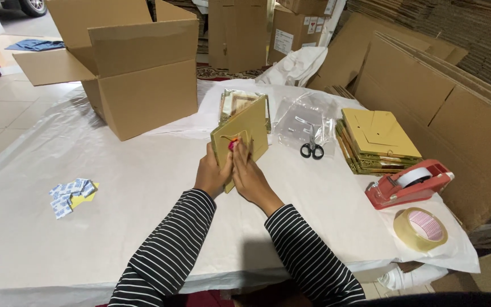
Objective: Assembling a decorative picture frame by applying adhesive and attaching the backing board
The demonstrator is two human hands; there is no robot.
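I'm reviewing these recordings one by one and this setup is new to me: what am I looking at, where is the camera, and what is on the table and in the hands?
No machine here: a person in striped sleeves works with bare hands, filmed by a camera on their head looking down. The left hand and right hand together hold a flat golden card piece upright above the white-covered table. On the table are an open cardboard box, scissors, a stack of golden pieces, a red tape dispenser, a loose tape roll and small blue-white packets.
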